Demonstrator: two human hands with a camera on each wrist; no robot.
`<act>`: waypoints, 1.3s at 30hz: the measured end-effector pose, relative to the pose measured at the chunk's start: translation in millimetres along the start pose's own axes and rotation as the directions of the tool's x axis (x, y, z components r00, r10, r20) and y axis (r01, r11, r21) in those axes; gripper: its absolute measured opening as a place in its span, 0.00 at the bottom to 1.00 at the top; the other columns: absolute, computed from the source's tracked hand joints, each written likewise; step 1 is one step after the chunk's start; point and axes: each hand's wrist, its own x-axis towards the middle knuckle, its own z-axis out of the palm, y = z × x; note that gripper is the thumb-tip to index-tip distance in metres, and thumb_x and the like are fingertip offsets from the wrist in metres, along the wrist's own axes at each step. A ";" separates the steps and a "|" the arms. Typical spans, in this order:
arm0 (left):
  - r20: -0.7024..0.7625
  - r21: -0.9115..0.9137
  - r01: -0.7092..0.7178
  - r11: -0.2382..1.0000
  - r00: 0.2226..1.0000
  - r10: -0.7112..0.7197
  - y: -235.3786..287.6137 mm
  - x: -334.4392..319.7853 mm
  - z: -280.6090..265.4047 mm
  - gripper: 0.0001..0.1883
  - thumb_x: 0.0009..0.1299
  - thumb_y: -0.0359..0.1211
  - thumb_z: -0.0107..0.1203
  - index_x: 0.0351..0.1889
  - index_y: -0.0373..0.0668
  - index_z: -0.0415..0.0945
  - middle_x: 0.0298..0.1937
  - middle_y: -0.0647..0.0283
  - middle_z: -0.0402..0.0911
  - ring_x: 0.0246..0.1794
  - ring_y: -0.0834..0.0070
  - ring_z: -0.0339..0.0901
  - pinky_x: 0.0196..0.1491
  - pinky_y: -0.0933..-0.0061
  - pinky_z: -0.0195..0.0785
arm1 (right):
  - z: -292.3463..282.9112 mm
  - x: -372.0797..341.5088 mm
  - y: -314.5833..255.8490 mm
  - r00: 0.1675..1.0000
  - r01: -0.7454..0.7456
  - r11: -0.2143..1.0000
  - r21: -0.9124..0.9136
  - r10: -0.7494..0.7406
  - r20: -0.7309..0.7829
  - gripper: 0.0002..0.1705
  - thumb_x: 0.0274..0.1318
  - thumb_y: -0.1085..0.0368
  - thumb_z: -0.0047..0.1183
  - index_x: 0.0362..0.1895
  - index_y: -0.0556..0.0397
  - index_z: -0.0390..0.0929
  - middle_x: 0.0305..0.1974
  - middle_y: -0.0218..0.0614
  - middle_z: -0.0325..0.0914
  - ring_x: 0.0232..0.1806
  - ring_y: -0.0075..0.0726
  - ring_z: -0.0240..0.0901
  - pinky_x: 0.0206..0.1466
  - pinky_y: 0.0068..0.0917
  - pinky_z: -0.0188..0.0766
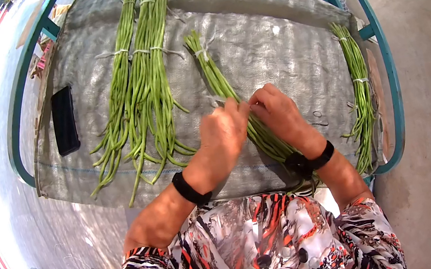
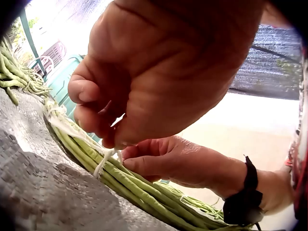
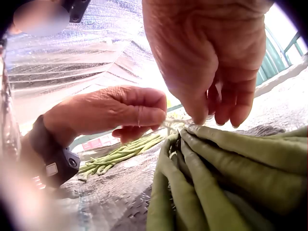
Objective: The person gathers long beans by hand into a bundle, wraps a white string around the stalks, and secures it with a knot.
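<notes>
A bundle of long green beans (image 1: 217,76) lies on the grey woven sheet in front of the person, bound near its top with a white tie (image 1: 205,51). Around its middle runs a white strip (image 2: 102,162). The left hand (image 1: 225,133) pinches one end of this strip between thumb and fingers, above the beans. Close beside it, the right hand (image 1: 281,114) pinches the strip from the other side, its fingertips nearly meeting the left ones. In the right wrist view, the strip (image 3: 174,123) stretches between both hands over the beans (image 3: 202,183).
Several tied bean bundles (image 1: 145,78) lie to the left, and another bundle (image 1: 357,80) lies at the right edge. A black phone (image 1: 64,121) rests at the sheet's left side. A teal metal rail (image 1: 385,58) surrounds the sheet (image 1: 284,65).
</notes>
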 end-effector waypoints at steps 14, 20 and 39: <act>-0.058 -0.361 0.025 0.932 0.997 -0.049 -3.7 -15.6 36.4 0.03 0.64 0.29 0.49 0.30 0.40 0.69 0.28 0.52 0.71 0.31 0.52 0.74 0.32 0.53 0.67 | 11.8 12.2 8.3 0.998 -0.024 0.999 -0.024 0.023 -0.054 0.02 0.55 0.69 0.50 0.32 0.52 0.72 0.34 0.44 0.71 0.34 0.56 0.72 0.36 0.44 0.70; 0.150 -0.029 -0.064 0.998 0.986 0.068 -20.5 -15.0 61.6 0.03 0.61 0.30 0.50 0.29 0.41 0.72 0.36 0.55 0.72 0.36 0.59 0.76 0.36 0.59 0.72 | 9.8 15.2 10.0 0.988 -0.135 0.979 -0.153 0.144 0.047 0.04 0.55 0.65 0.51 0.35 0.47 0.74 0.37 0.39 0.73 0.36 0.50 0.74 0.36 0.42 0.70; 0.373 -0.383 0.237 0.893 0.924 -0.086 0.0 -42.0 -6.7 0.17 0.63 0.31 0.51 0.46 0.28 0.65 0.45 0.39 0.71 0.48 0.43 0.71 0.48 0.53 0.68 | 12.9 62.8 -10.5 0.931 -0.312 0.948 -0.060 0.318 0.177 0.23 0.52 0.52 0.56 0.40 0.59 0.68 0.28 0.42 0.74 0.33 0.43 0.74 0.39 0.38 0.71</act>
